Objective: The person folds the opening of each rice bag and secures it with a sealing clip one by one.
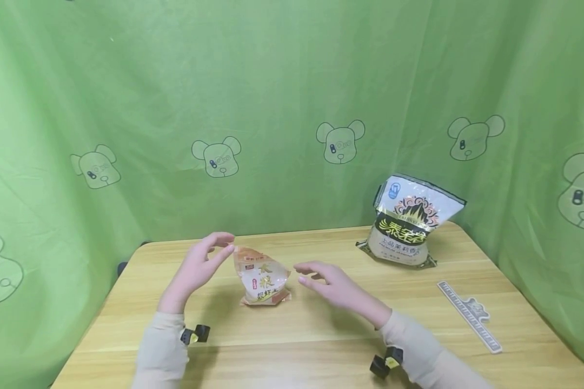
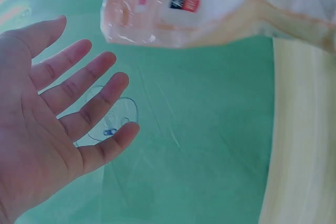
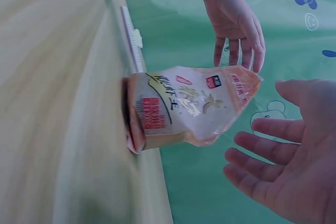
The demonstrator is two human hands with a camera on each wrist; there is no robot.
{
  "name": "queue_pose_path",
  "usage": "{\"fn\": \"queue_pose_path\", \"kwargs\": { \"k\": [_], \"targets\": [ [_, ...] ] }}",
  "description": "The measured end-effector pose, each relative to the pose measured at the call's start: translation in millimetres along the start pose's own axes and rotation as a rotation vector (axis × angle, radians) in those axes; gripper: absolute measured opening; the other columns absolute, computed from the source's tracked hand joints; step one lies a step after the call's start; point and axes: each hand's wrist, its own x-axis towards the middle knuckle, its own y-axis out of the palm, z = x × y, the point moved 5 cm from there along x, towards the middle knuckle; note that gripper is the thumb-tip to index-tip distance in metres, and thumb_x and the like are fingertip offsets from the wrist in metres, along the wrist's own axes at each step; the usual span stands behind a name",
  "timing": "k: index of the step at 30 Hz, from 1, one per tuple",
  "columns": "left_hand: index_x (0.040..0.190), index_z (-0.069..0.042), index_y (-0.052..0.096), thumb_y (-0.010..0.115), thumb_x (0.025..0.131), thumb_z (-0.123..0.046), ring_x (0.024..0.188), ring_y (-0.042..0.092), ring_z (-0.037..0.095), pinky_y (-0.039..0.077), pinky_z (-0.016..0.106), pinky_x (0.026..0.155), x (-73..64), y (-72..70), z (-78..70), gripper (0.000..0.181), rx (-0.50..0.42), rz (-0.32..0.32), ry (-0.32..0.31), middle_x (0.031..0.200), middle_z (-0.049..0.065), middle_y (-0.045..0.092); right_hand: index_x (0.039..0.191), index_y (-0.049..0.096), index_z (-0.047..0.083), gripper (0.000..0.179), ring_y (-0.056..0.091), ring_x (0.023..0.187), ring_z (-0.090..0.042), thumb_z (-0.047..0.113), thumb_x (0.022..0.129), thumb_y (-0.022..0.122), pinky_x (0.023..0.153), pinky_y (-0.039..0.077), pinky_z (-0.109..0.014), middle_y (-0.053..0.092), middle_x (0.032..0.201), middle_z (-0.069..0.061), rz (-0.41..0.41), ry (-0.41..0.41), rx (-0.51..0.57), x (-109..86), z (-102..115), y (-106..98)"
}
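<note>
A small plastic bag (image 1: 263,278) with an orange top and gold lettering stands upright on the table. My left hand (image 1: 199,267) is raised at its upper left corner, fingers loosely bent; the left wrist view shows the fingers (image 2: 105,98) spread and a gap to the bag (image 2: 210,9). On the other side my right hand (image 1: 331,283) hovers by the bag's right edge. The right wrist view has that hand (image 3: 283,150) with fingers apart and nothing in it, while the left hand (image 3: 236,24) hangs near the bag's top (image 3: 244,85).
A larger rice bag (image 1: 404,224) leans at the table's back right. Nearer on the right lies a white ruler (image 1: 469,316) with a shaped edge. Green curtain (image 1: 282,97) printed with bear heads surrounds the wooden table (image 1: 272,356).
</note>
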Motion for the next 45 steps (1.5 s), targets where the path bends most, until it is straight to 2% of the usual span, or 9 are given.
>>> {"fn": "queue_pose_path", "kwargs": {
  "k": [9,15,18,26,29,34,39,45],
  "targets": [
    [0.115,-0.018,0.057,0.050,0.088,-0.043,0.115,0.049,0.022,0.035,0.048,0.101,8.5,2.3,-19.8,0.037,0.015,-0.057,0.049,0.120,0.004,0.058,0.116,0.058,0.016,0.039,0.059,0.101,-0.014,0.042,0.089,0.049,0.087,0.049,-0.032,0.061,0.117,0.000,-0.125,0.006,0.043,16.0,2.9,-8.8],
    [0.108,-0.019,0.061,0.055,0.086,-0.037,0.112,0.050,0.020,0.035,0.045,0.100,10.1,9.4,-27.2,0.029,-0.029,-0.155,0.078,0.116,0.005,0.060,0.112,0.060,0.016,0.037,0.060,0.098,-0.013,0.042,0.087,0.051,0.086,0.050,-0.032,0.064,0.111,0.002,-0.189,0.023,0.091,26.8,-2.1,-6.3],
    [0.105,-0.020,0.062,0.057,0.085,-0.038,0.109,0.051,0.018,0.036,0.044,0.098,10.5,14.9,-30.8,0.027,-0.024,-0.187,0.074,0.113,0.003,0.062,0.110,0.061,0.017,0.034,0.060,0.098,-0.013,0.041,0.087,0.052,0.085,0.050,-0.031,0.064,0.109,0.002,-0.213,0.004,0.101,32.9,-3.0,-2.9],
    [0.100,-0.017,0.063,0.058,0.082,-0.046,0.104,0.053,0.018,0.035,0.045,0.099,12.9,33.3,-35.6,0.035,0.040,-0.181,0.029,0.104,-0.001,0.063,0.103,0.064,0.014,0.029,0.060,0.094,-0.015,0.036,0.086,0.056,0.081,0.052,-0.030,0.066,0.102,0.000,-0.244,0.000,0.161,46.9,-6.7,8.0],
    [0.099,-0.018,0.064,0.059,0.081,-0.046,0.102,0.053,0.017,0.036,0.043,0.097,13.7,39.8,-36.5,0.033,0.072,-0.177,0.031,0.103,-0.002,0.063,0.100,0.065,0.016,0.025,0.060,0.093,-0.013,0.035,0.086,0.056,0.079,0.052,-0.027,0.066,0.100,0.001,-0.249,0.017,0.160,50.2,-9.2,12.6],
    [0.096,-0.020,0.064,0.062,0.080,-0.041,0.095,0.052,0.015,0.043,0.039,0.087,13.4,48.8,-38.8,0.026,0.121,-0.162,0.048,0.099,-0.003,0.062,0.094,0.066,0.020,0.019,0.059,0.089,-0.010,0.033,0.087,0.055,0.076,0.051,-0.022,0.067,0.095,0.003,-0.241,0.036,0.126,52.8,-12.8,20.9],
    [0.094,-0.020,0.064,0.063,0.081,-0.032,0.095,0.052,0.015,0.043,0.038,0.087,11.6,52.8,-41.8,0.018,0.154,-0.161,0.071,0.097,-0.003,0.063,0.091,0.066,0.019,0.017,0.060,0.085,-0.010,0.031,0.088,0.055,0.074,0.051,-0.022,0.067,0.092,0.003,-0.238,0.035,0.120,53.7,-13.9,26.2],
    [0.094,-0.019,0.064,0.064,0.081,-0.028,0.092,0.051,0.013,0.044,0.035,0.083,10.2,52.2,-42.5,0.016,0.138,-0.158,0.071,0.095,-0.003,0.062,0.094,0.066,0.016,0.020,0.061,0.083,-0.010,0.032,0.087,0.054,0.072,0.051,-0.020,0.068,0.094,0.001,-0.225,0.016,0.132,55.3,-15.2,31.4]
  ]
}}
